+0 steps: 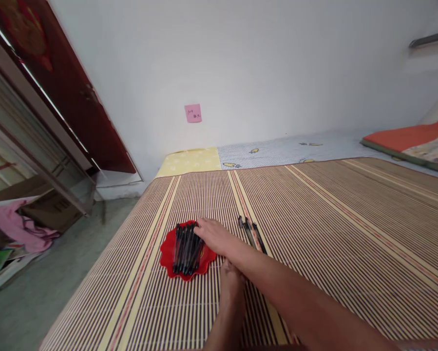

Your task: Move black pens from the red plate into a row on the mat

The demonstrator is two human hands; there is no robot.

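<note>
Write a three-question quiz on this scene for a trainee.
1. Which hand is over the red plate? A) left; B) right; C) neither.
2. True or false: the pink note is stuck to the door.
3. Fill in: black ____ lie both on the plate and on the striped mat.

Key:
1. B, the right hand.
2. False; it is on the wall.
3. Pens.

The right hand point(212, 236) extends leftward, forearm point(277, 278) slanting past the left hand point(231, 277).

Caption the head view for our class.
Right hand at slim black pens on a scalloped red plate, striped mat beneath.
</note>
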